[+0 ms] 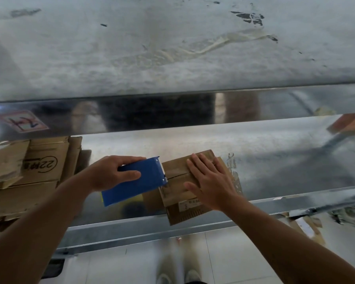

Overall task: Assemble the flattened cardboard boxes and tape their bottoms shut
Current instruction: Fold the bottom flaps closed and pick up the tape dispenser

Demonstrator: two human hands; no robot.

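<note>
Near the front edge of the metal table point(275, 160), a small cardboard box point(174, 169) is set with its closed flaps turned up. It is pressed down by the right hand point(209, 181), laid flat with fingers straight and spread. A blue tape dispenser point(139, 185) is gripped by the left hand point(113, 173), fingers and thumb curled round its body, its toothed end held against the box's left side at the seam. Flattened boxes point(39, 167) are stacked to the left.
</note>
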